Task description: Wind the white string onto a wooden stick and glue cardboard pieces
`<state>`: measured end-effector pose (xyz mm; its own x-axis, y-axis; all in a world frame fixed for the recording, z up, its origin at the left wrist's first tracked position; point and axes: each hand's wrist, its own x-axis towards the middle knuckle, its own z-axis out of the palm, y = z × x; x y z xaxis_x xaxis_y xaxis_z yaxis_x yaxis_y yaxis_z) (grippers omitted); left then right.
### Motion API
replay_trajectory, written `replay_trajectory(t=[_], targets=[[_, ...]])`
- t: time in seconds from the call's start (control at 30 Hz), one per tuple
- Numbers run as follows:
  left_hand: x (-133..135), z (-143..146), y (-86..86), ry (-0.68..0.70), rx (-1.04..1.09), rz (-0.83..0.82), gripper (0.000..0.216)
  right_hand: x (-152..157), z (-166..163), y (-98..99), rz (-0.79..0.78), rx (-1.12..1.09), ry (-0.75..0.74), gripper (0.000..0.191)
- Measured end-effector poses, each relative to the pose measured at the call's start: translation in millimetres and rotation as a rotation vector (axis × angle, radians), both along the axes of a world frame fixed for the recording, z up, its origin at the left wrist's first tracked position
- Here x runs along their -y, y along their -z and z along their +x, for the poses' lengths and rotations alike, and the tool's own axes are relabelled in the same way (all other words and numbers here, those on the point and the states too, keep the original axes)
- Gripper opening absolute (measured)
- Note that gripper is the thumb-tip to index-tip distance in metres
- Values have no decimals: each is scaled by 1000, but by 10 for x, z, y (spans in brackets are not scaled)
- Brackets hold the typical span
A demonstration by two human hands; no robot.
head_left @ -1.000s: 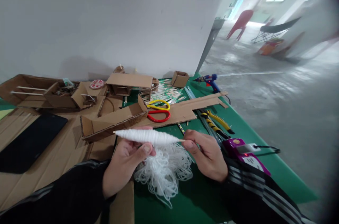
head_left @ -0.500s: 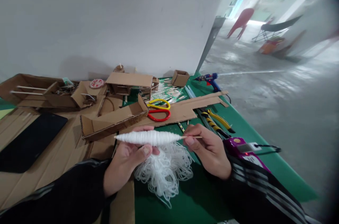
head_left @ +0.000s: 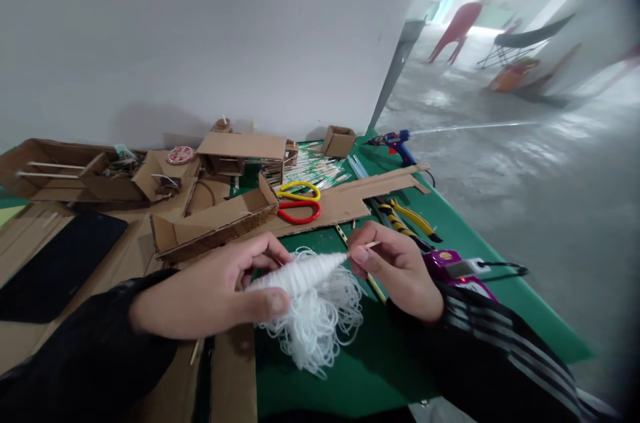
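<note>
White yarn is wound into a spindle shape [head_left: 305, 274] around a thin wooden stick, whose right end pokes out past my fingers. My right hand [head_left: 393, 266] pinches the stick [head_left: 373, 244] at that end. Around the left half of the wound yarn, my left hand [head_left: 215, 290] curls with its thumb in front and fingers behind. The spindle tilts, its right end higher. Below it, a loose heap of white yarn [head_left: 320, 343] lies on the green table.
Beyond my hands lie red-and-yellow-handled scissors [head_left: 300, 203] and an open cardboard box [head_left: 215, 220]. Pliers [head_left: 415, 220], a purple power strip [head_left: 450, 270] and a blue glue gun [head_left: 397, 143] are on the right. A black phone-like slab [head_left: 63, 266] rests on cardboard at left.
My left hand has turned from under the spindle to over its left part, covering that end. The spindle has gone from level to tilted. My right hand keeps its pinch.
</note>
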<state>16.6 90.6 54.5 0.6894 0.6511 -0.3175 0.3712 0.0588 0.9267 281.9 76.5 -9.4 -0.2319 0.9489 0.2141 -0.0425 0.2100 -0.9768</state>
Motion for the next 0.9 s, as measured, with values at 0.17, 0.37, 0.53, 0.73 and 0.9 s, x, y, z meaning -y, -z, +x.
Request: replay_trajectory(t=[0.17, 0.37, 0.53, 0.73, 0.9], targets=[[103, 99, -89, 17, -264, 371, 28, 24, -120, -31, -79, -21, -11, 18], [111, 101, -41, -70, -144, 427, 22, 116, -423, -110, -205, -57, -224, 57], [113, 74, 4, -147, -93, 421, 26, 172, -580, -198, -189, 174, -282, 24], [102, -27, 77, -304, -63, 322, 29, 110, -503, -24, -322, 34, -295, 26], [110, -80, 102, -408, 112, 212, 26, 93, -476, 48, -435, -69, -348, 33]])
